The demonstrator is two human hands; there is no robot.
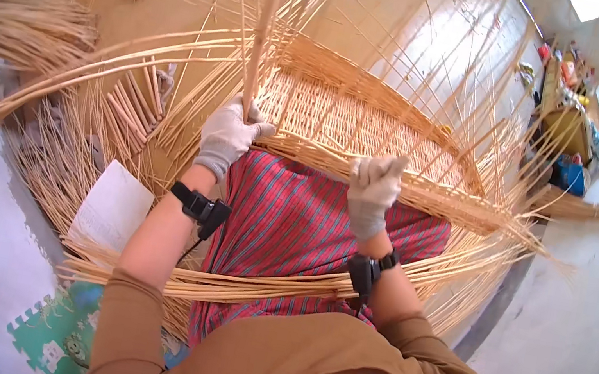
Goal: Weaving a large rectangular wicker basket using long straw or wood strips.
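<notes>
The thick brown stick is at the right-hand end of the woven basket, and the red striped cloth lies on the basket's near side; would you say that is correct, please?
Not quite: the head view shows the thick brown stick at the left-hand end of the woven basket, with the red striped cloth on its near side.

Golden straw, in a woven pattern, over the basket (366,123). Off-white across the gloved left hand (230,130) and right hand (374,191); black on the wrist devices (209,215). Red with blue-grey stripes along the cloth (287,213). Plain brown on the shirt (290,340). Pale yellow through the canes (282,289). Green and white on the foam mat (41,334).
</notes>
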